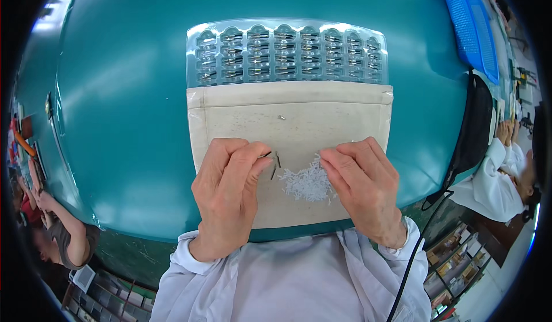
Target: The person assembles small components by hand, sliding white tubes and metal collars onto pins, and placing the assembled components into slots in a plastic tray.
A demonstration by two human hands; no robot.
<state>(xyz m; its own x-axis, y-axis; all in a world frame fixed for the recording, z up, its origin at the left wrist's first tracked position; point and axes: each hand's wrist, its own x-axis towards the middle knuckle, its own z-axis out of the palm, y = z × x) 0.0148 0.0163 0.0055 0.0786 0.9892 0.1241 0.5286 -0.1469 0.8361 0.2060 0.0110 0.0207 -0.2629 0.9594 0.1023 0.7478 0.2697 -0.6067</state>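
Between thumb and forefinger, my left hand [230,188] pinches a small dark pin [267,154]. A couple of similar thin dark pins [278,160] lie just right of its fingertips. My right hand [364,182] has its fingertips pinched at the upper edge of a pile of short white tube pieces [308,184], and a tiny white piece [318,155] shows at the tips. Both hands are over a cream-coloured work mat [297,128]. Farther up the mat lies one small metal part [282,117].
Beyond the mat, a clear plastic blister tray [284,54] holds rows of small metal parts. At the right stand a blue plastic basket [472,33] and a black bag [468,128]. A black cable [414,253] runs beside my right arm. Other people sit at both sides.
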